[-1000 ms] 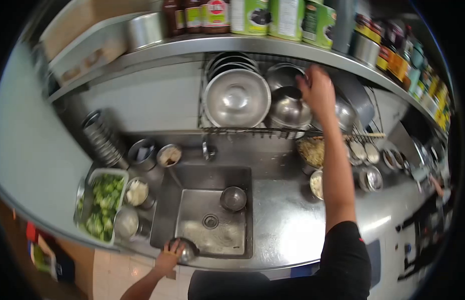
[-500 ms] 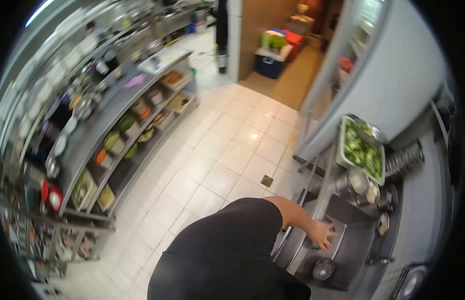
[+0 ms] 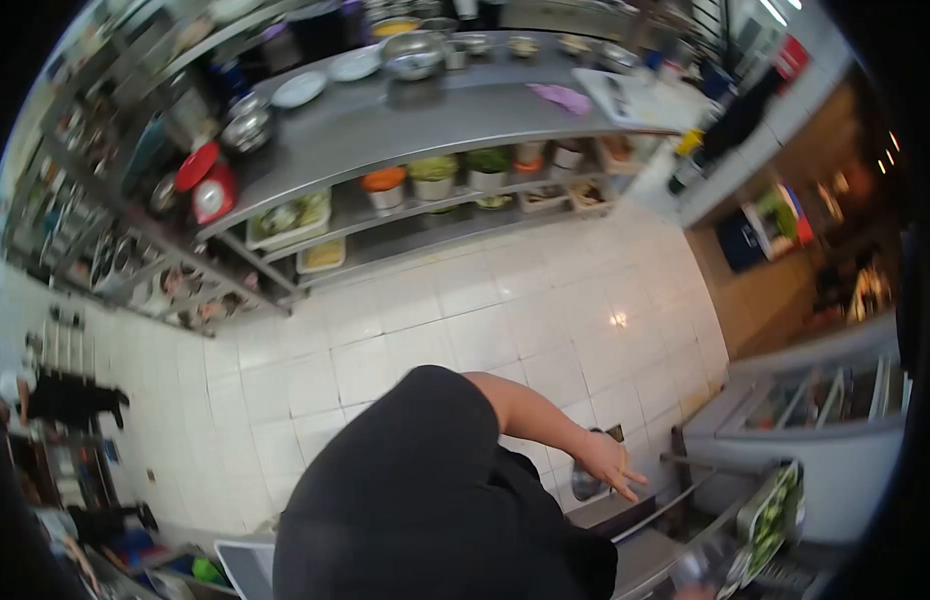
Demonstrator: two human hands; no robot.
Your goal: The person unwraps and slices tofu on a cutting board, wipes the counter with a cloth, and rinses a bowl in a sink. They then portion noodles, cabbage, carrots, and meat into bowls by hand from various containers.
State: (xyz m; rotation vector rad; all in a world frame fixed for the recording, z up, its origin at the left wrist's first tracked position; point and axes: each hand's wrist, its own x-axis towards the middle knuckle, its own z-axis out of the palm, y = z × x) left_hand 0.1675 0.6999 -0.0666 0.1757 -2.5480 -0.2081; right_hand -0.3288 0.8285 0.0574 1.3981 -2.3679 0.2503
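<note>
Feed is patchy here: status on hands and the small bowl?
Left hand open, fingers spread, at small metal bowl. Right hand out of view. Broccoli tray nearby, apart from the hand.

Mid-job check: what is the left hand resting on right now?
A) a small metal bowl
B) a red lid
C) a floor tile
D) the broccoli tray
A: the left hand lies with its fingers spread over a small metal bowl, while the broccoli tray sits apart from it, further right in the view.
</note>
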